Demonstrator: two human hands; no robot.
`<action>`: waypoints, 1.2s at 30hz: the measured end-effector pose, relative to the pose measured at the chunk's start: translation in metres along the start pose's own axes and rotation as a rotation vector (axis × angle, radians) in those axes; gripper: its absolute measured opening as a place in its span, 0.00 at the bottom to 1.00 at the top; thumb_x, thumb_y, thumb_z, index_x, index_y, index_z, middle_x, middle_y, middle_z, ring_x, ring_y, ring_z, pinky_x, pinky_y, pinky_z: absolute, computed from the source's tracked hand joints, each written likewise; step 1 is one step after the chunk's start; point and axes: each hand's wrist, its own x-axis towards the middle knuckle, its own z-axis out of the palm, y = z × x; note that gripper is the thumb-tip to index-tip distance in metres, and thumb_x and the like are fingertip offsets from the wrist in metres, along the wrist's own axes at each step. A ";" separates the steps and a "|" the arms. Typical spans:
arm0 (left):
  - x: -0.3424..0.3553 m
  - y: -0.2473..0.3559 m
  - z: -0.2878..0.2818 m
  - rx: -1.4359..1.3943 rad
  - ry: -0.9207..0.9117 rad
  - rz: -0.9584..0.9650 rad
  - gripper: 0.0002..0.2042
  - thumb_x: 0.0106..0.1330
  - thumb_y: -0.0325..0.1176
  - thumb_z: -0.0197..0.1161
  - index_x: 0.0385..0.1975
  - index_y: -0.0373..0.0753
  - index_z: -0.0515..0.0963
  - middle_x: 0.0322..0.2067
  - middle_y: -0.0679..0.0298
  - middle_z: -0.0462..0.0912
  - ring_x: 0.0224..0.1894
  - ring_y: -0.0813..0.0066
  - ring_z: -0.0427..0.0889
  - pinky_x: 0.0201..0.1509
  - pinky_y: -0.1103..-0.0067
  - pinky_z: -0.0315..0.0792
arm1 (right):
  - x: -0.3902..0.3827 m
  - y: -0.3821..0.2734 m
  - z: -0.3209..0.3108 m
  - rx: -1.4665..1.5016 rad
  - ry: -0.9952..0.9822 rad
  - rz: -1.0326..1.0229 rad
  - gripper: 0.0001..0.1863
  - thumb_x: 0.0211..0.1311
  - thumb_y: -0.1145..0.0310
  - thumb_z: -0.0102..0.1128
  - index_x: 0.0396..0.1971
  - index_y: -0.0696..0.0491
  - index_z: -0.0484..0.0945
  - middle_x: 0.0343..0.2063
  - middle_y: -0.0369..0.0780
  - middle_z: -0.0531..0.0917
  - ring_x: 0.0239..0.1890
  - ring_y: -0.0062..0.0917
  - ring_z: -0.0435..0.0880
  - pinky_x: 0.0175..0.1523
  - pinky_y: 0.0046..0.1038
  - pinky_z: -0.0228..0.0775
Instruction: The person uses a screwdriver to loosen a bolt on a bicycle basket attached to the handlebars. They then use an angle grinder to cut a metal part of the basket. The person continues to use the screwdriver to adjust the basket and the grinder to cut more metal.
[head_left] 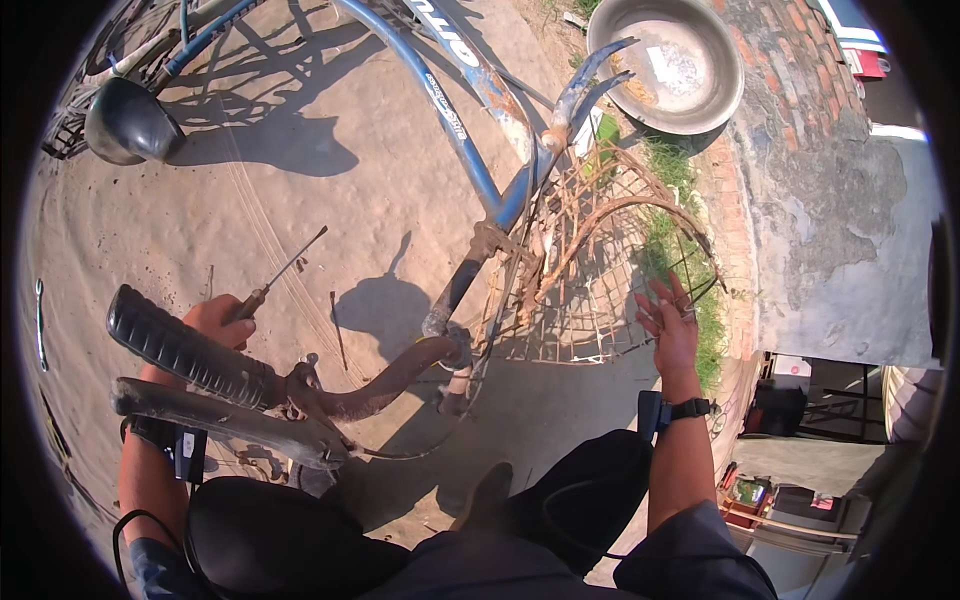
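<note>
A blue, rusty bicycle frame (455, 128) lies on its side before me. My left hand (217, 320) is closed round the handle of a screwdriver (290, 268), whose shaft points up and to the right. Below that hand is the handlebar's black ribbed grip (190, 345); a brake lever (225, 418) runs beside it. My right hand (668, 318) is at the right side of the rusty wire basket (590, 270), some fingers spread. A thin black cable (708, 287) passes through its fingers and curves out beyond them.
A round metal basin (735, 75) stands at the top right beside a brick edge and wall (830, 240). The black bicycle saddle (125, 120) is at the upper left. On the sandy ground lie a wrench (40, 325) at the far left and a thin rod (338, 330).
</note>
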 end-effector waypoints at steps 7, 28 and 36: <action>0.012 -0.009 0.006 -0.044 -0.060 -0.006 0.11 0.73 0.34 0.64 0.45 0.32 0.78 0.27 0.65 0.80 0.29 0.76 0.82 0.33 0.75 0.77 | 0.004 -0.001 -0.005 0.033 -0.065 0.012 0.35 0.73 0.77 0.46 0.79 0.52 0.58 0.67 0.42 0.76 0.57 0.30 0.84 0.55 0.30 0.83; -0.165 0.102 -0.012 -0.876 -0.114 0.445 0.53 0.43 0.45 0.88 0.71 0.37 0.65 0.62 0.48 0.79 0.66 0.46 0.78 0.73 0.52 0.71 | 0.015 0.006 -0.007 -0.053 -0.062 -0.035 0.34 0.73 0.79 0.42 0.79 0.51 0.59 0.71 0.49 0.72 0.61 0.38 0.84 0.60 0.34 0.78; -0.140 0.132 0.080 -1.322 0.263 0.561 0.15 0.78 0.47 0.62 0.51 0.43 0.74 0.37 0.68 0.78 0.46 0.70 0.79 0.64 0.62 0.70 | 0.015 0.012 -0.006 0.068 -0.094 0.024 0.33 0.75 0.79 0.43 0.79 0.48 0.60 0.72 0.48 0.72 0.61 0.35 0.84 0.60 0.31 0.77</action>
